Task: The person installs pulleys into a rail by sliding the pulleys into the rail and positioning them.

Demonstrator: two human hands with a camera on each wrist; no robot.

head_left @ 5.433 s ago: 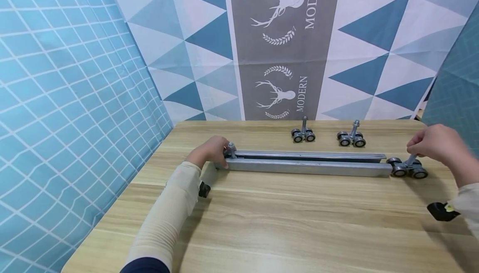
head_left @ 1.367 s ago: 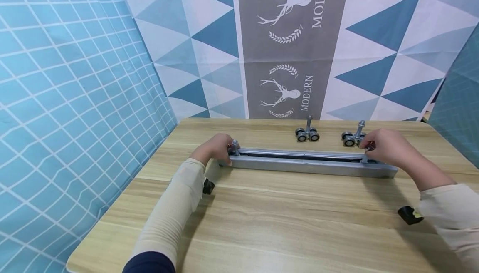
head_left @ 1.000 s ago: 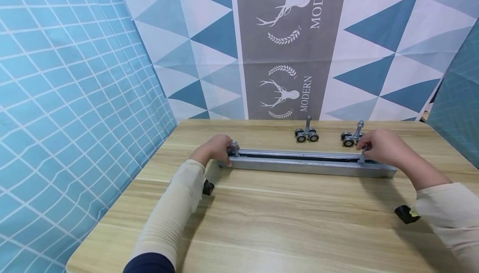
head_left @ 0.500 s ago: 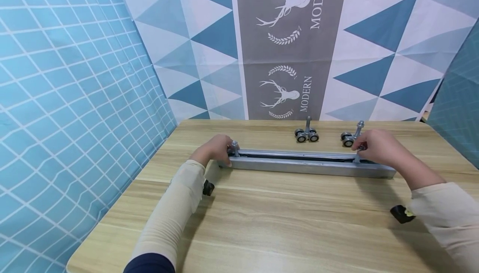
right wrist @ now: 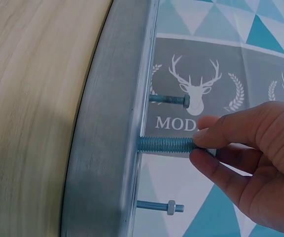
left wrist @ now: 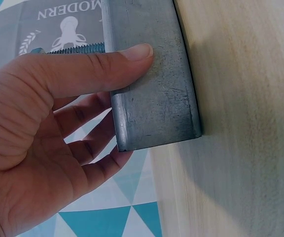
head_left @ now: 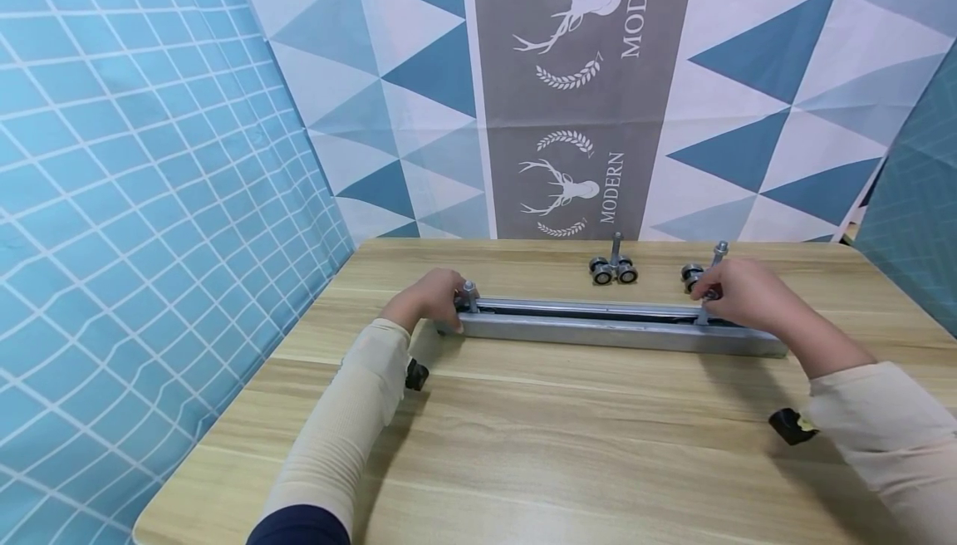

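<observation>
A grey metal slotted rail (head_left: 583,330) lies across the wooden table. My left hand (head_left: 434,296) grips its left end, thumb on the front wall and fingers on the far side. Close to that hand, a roller trolley's bolt (head_left: 469,297) stands up out of the slot. Near the right end, my right hand (head_left: 755,297) pinches the top of another trolley's threaded bolt (right wrist: 166,144) between thumb and fingers. That trolley's wheels are hidden inside the rail.
Two loose four-wheeled trolleys stand behind the rail: one trolley (head_left: 614,269) near the middle, another trolley (head_left: 692,277) partly hidden by my right hand. Patterned cloth (head_left: 576,96) hangs behind the table (head_left: 568,445), and blue checked cloth (head_left: 134,196) on the left.
The trolley in my right hand was outside the rail's right end; it has entered the slot and slid left along it. My left hand has kept its grip on the left end.
</observation>
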